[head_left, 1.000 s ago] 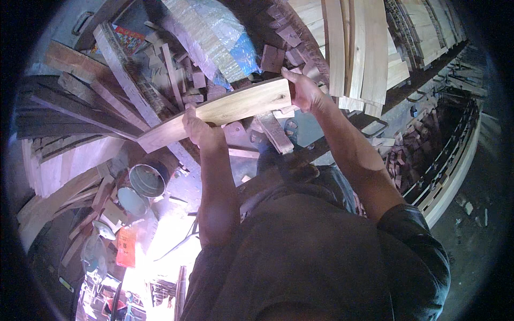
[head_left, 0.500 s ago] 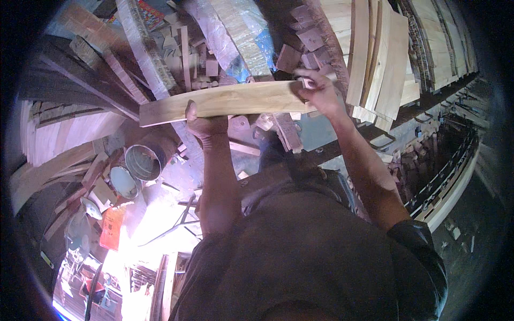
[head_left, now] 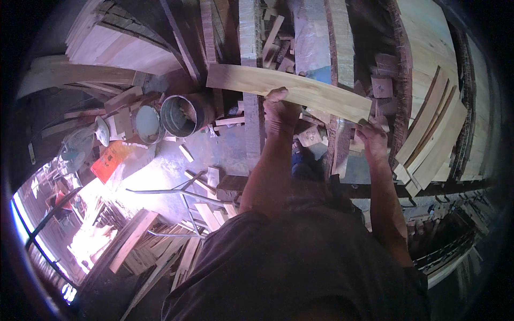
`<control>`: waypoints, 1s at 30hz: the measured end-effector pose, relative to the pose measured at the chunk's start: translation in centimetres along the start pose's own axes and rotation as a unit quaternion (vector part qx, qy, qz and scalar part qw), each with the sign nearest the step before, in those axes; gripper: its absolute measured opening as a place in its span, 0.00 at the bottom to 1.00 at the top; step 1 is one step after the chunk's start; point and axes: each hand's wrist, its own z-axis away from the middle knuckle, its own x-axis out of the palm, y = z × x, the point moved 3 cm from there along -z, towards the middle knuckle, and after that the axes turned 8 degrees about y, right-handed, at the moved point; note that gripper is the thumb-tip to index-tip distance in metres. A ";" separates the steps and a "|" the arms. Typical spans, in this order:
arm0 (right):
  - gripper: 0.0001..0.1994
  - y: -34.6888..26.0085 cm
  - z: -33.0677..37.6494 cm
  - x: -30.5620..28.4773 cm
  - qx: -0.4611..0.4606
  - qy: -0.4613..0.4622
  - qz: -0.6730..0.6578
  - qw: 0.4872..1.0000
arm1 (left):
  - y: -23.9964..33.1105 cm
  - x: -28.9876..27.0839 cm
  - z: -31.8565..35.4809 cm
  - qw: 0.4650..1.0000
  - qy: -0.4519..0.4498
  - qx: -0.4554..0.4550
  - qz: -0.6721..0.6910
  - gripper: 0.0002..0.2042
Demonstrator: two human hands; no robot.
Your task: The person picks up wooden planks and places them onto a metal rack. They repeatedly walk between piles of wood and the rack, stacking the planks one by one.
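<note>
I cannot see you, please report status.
Left hand grips plank mid-length. Right hand holds its right end. Buckets lie left, apart.

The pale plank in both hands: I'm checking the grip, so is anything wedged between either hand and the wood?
Nothing visible. The left hand grips the pale plank directly near its middle, fingers over the lower edge, and the right hand holds its right end bare. Offcuts lie below, apart from both hands.

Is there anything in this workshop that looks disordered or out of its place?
Yes. Short wood offcuts lie scattered loose on the floor, some beside the two metal buckets, not stacked like the boards at right. The plank held by the left hand and right hand looks intact.
</note>
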 end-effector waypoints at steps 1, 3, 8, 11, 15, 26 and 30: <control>0.17 -0.6 0.2 0.2 -0.003 0.015 -0.002 1.000 | -0.3 0.3 0.3 0.998 -0.038 -0.013 0.044 0.25; 0.16 -0.8 -0.1 0.5 -0.009 0.026 0.016 0.999 | 0.1 0.3 0.3 0.997 -0.056 -0.014 0.059 0.24; 0.12 -0.5 -0.9 -0.9 -0.032 -0.008 -0.093 0.995 | 0.2 -1.0 1.6 0.720 -0.030 0.320 -0.615 0.18; 0.10 1.4 -1.4 -2.2 -0.124 -0.076 0.087 0.986 | 0.4 -2.8 1.8 0.748 0.003 0.288 -0.598 0.19; 0.14 0.6 -0.4 -2.9 -0.190 0.039 0.162 0.967 | 0.5 -5.2 0.0 0.707 -0.004 0.282 -0.649 0.21; 0.41 -6.8 2.9 -9.7 -0.260 0.345 0.637 0.638 | 2.6 -1.1 3.2 0.920 0.117 -0.034 -0.373 0.13; 0.41 -5.0 1.7 -11.1 -0.282 0.314 0.677 0.602 | 6.0 -1.2 2.4 0.795 0.121 0.145 -0.576 0.15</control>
